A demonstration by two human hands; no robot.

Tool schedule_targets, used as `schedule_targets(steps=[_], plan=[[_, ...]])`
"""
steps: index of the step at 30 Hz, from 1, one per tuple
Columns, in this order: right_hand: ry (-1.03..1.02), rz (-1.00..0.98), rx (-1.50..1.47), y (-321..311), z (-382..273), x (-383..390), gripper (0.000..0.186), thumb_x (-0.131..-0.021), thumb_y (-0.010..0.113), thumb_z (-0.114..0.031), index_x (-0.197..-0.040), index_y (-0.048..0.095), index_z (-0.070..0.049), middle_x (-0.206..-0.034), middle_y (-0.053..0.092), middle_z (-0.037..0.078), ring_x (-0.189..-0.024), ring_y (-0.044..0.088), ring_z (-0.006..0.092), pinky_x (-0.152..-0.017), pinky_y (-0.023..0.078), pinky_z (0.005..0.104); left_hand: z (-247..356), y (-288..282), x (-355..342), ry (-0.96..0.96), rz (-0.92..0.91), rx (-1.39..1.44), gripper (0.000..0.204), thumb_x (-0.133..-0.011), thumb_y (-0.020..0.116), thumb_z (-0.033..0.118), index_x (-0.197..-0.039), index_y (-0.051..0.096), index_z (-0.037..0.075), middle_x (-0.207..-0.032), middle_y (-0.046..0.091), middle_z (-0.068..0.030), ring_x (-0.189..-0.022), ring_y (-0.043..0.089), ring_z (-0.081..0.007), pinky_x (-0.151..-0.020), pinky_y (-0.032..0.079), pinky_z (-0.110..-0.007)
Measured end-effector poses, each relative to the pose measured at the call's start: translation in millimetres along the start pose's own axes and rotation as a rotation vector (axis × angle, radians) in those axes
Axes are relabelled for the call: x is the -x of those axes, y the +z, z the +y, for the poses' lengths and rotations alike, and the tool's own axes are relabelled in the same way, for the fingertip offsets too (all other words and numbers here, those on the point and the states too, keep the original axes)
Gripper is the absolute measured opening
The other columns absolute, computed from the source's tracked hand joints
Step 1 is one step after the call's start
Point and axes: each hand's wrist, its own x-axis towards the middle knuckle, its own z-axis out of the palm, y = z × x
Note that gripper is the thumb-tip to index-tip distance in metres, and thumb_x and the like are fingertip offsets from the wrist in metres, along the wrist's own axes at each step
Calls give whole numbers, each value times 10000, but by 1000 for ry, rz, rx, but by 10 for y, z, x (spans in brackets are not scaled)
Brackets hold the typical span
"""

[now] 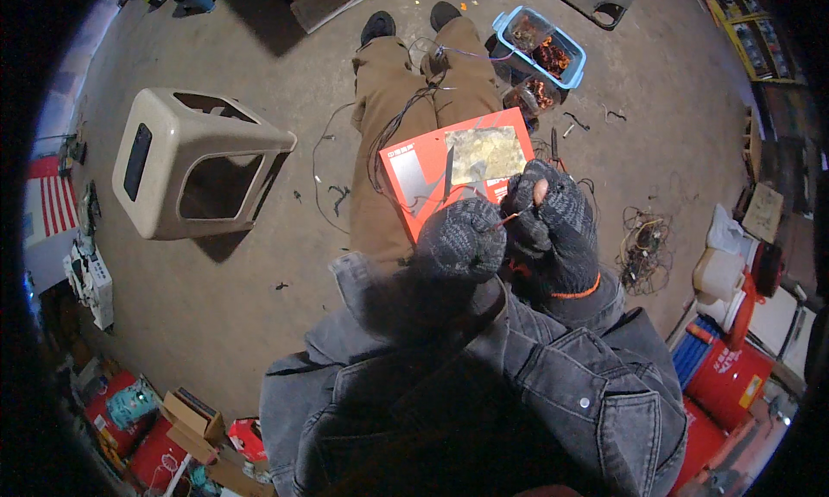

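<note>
Both hands wear dark grey knitted gloves and meet above my lap. A short length of copper-coloured wire runs between them. My left hand is closed around one end. My right hand pinches the other end, with a bare thumb tip showing through the glove. Under them a red and white flat box rests on my thighs. A worn, yellowish plate lies on it, and a dark blade-like strip stands along the plate's left edge. Thin dark wires trail over my legs.
A beige plastic stool lies on its side at the left. Far right of my legs, a light blue basket holds copper scraps, beside a clear tub. A wire tangle lies right; red drums stand lower right.
</note>
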Motion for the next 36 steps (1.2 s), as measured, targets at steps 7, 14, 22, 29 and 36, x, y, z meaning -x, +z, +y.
schedule_targets(steps=[7,14,22,29,36], plan=[[-15,52,-126,-78,63,-34,603,-908,491,-629,-766,540,-45,-638,463,-16,-514,364,90,-481,260,252,-88,-377,-97,-31,-189,-118,251,-694,658,188,-928,670,98,-899,628,-80,-825,634,-285,-618,503,-427],[-71,-130,174,-139,96,-86,548,-866,564,-539,-710,515,-16,-654,485,63,-616,456,184,-561,338,337,-22,-496,-218,9,-233,19,228,-676,674,233,-869,674,113,-806,591,-68,-762,618,-294,-600,487,-451],[-257,-221,211,-40,179,11,217,-898,572,-251,-883,600,-36,-790,576,141,-702,562,340,-636,447,412,-140,-547,-163,-43,-255,273,222,-725,675,184,-919,666,77,-865,612,-101,-806,623,-304,-666,496,-440],[371,-140,-897,193,122,215,312,-978,501,-318,-749,470,-109,-568,471,9,-524,496,133,-507,412,311,-45,-673,-178,-115,-266,328,232,-744,669,160,-955,656,64,-897,611,-114,-839,620,-307,-706,495,-434],[107,39,28,169,119,286,29,-911,527,-19,-895,551,-26,-753,552,80,-644,542,199,-570,428,332,-24,-592,-211,-132,-229,348,244,-763,664,135,-991,645,51,-929,610,-127,-871,616,-310,-746,493,-427]])
